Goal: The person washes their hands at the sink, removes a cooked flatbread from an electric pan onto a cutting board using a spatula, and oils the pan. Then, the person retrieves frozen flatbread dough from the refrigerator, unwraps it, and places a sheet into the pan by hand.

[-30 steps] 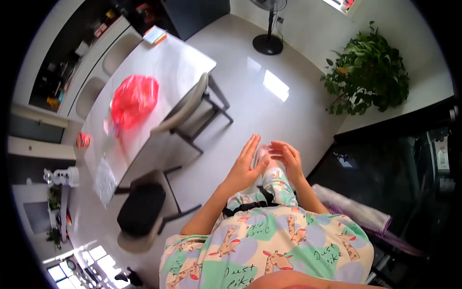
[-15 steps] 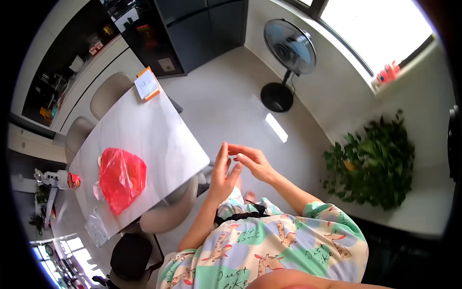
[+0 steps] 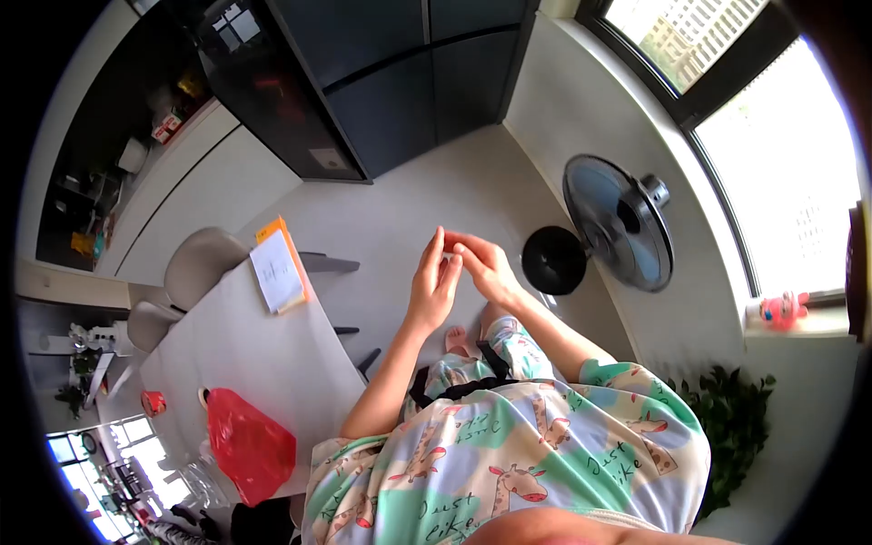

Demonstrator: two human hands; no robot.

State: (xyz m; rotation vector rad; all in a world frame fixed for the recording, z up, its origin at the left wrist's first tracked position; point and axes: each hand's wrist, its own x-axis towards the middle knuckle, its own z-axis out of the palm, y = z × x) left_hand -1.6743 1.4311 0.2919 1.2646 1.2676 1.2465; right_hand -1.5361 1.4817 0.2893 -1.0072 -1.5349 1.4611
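My left hand (image 3: 434,289) is raised in front of my body, its fingers stretched upward and holding nothing. Against it, my right hand (image 3: 486,268) has its fingers extended toward the left hand, the fingertips touching or nearly touching; no object shows between them. Below the hands are my patterned clothes (image 3: 518,436) with a black strap at the waist, and my feet on the floor. To the left of my left hand stands the white table (image 3: 318,363), bearing a red plastic bag (image 3: 250,445) and a book with a white sheet (image 3: 279,270).
A black standing fan (image 3: 618,222) is at the right by the wall, under a window. A leafy plant (image 3: 727,436) stands at the lower right. Chairs (image 3: 204,268) line the table's far side. Dark cabinets (image 3: 386,100) rise ahead. A pink figure (image 3: 783,311) sits on the sill.
The view has moved forward and turned, so the cabinets, fan and window appear larger. My hands have come closer together, from apart to fingertips meeting or nearly meeting.
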